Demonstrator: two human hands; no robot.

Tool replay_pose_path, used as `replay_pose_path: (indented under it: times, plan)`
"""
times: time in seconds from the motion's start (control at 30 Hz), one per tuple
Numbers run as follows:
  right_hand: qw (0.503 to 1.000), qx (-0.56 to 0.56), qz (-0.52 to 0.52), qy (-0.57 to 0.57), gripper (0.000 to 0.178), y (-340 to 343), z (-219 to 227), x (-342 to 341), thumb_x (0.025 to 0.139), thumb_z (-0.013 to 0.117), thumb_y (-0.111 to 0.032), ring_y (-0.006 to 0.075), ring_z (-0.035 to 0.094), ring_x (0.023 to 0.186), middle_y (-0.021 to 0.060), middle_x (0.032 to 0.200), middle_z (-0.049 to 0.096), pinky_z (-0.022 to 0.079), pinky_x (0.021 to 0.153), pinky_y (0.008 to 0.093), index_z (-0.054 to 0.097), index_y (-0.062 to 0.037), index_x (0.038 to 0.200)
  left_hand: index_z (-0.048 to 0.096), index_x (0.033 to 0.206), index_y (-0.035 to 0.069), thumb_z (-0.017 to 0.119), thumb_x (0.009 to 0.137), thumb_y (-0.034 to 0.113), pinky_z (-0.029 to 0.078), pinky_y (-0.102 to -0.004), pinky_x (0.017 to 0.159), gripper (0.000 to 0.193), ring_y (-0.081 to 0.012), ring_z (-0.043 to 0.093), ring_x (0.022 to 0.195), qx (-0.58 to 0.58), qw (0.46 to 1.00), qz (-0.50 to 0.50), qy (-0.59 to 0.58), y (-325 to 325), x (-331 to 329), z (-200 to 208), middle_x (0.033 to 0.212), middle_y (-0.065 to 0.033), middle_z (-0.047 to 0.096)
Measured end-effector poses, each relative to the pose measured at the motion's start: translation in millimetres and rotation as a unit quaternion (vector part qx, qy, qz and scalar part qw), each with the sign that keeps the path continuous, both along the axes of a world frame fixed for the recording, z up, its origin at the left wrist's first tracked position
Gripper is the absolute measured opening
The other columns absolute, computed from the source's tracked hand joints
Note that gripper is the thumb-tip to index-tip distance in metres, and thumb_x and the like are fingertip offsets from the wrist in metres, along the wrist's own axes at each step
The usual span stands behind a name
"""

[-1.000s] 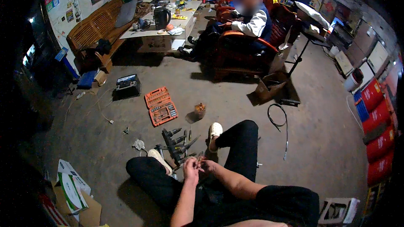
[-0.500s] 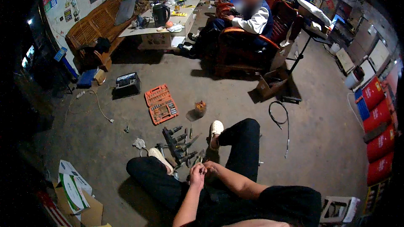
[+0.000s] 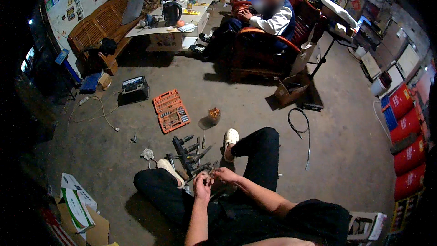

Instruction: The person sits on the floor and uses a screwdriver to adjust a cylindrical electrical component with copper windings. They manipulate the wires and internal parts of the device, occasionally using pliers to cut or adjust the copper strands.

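Black part [image 3: 183,156] lies beyond left hand [image 3: 202,187], now farther from right hand [image 3: 224,175].

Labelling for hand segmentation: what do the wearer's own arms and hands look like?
Left hand and right hand: ungloved. Forearms: uncovered, no watch or cable visible. A black short sleeve covers the right upper arm. Rings: too small to tell.

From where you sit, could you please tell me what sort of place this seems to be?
Probably a repair workshop: an open orange tool case and a dark, battery-like box rest on the floor, and red containers line the right side.
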State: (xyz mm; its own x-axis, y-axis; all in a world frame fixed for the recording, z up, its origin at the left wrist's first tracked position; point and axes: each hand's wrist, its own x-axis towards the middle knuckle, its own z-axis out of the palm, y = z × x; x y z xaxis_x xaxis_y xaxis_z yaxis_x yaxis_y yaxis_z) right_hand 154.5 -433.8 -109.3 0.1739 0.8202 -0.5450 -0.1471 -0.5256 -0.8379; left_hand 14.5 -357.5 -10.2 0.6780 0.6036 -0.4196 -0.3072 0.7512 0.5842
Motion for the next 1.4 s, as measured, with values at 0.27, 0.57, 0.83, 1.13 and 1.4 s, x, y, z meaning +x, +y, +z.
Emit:
replay_pose_path:
  times: [0.27,0.57,0.83,1.13,1.4]
  plan:
    - [0.983,0.112,0.014,-0.141,0.03,-7,55,-12,0.092,0.046,-0.021,0.0149,0.051,0.061,0.0105,0.068,0.057,0.042,0.057,0.033,0.054,0.0041,0.106,0.044,0.067,0.005,0.047,0.078,0.009,0.036,-0.0278,0.059,0.012,-0.0126,0.035,0.056,0.043,0.999,0.021,0.007,12,5,26,0.061,-0.0015,0.037]
    - [0.942,0.139,0.004,-0.305,0.026,-16,45,-2,0.089,0.05,-0.021,0.0316,0.053,0.066,0.0206,0.072,0.056,0.043,0.062,0.0395,0.056,0.0044,0.089,0.045,0.07,0.007,0.047,0.081,0.011,0.036,-0.0265,0.059,0.012,-0.0122,0.04,0.06,0.136,0.991,0.009,-0.015,33,11,65,0.065,-0.0004,0.037]
    - [0.817,0.194,-0.257,-0.478,0.013,-23,193,36,0.085,0.052,-0.003,0.0179,0.06,0.072,0.0116,0.078,0.061,0.047,0.067,0.0272,0.059,0.0026,0.094,0.036,0.065,0.008,0.047,0.08,0.009,0.029,-0.024,0.057,0.019,-0.0092,0.034,0.06,0.317,0.948,-0.024,0.022,48,2,87,0.062,0.0014,0.032]
    - [0.642,0.29,0.098,-0.702,0.051,9,275,64,0.065,0.055,-0.001,0.0291,0.045,0.111,0.0105,0.112,0.053,0.03,0.102,0.043,0.051,-0.0067,0.115,0.044,0.067,0.005,0.05,0.078,0.011,0.03,-0.023,0.06,0.014,-0.0073,0.036,0.062,0.34,0.937,-0.056,0.057,51,1,97,0.066,0.0023,0.038]
    - [0.831,0.255,0.192,-0.455,0.014,-21,243,84,0.084,0.052,-0.011,0.0354,0.058,0.074,0.0159,0.087,0.057,0.047,0.063,0.0412,0.05,-0.0025,0.095,0.048,0.067,0.003,0.051,0.077,0.01,0.033,-0.0225,0.057,0.012,-0.0076,0.042,0.057,0.342,0.932,-0.057,0.107,94,-21,80,0.061,0.0017,0.044]
